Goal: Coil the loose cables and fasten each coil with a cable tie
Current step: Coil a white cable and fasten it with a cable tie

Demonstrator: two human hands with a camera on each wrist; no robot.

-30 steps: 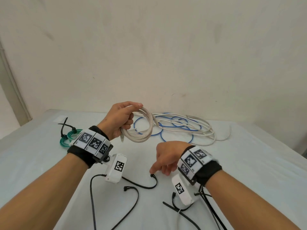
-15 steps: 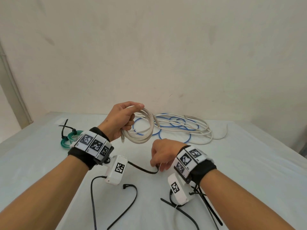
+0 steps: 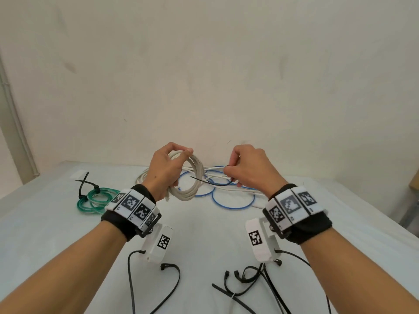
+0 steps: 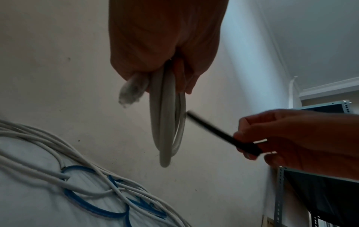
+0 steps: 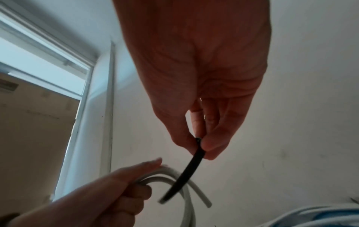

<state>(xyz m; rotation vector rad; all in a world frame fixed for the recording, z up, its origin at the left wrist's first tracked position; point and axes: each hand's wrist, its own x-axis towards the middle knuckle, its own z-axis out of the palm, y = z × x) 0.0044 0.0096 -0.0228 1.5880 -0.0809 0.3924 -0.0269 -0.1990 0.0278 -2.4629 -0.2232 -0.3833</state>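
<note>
Above the desk (image 3: 215, 241), my left hand (image 3: 166, 169) gripped the white coil (image 3: 192, 177), fingers curled round its top so the loops hung below my palm, a clear plug end poking out beside them. My right hand (image 3: 247, 169) pinched a black tie (image 3: 210, 181) between thumb and fingertips, its free tip pointing at the coil, close to the loops. Behind both hands, loose white cable (image 3: 229, 175) and blue cable (image 3: 233, 202) lay tangled on the desk. A green coil (image 3: 95, 200), already tied, sat at far left. Spare ties (image 3: 238, 288) lay near my wrists.
</note>
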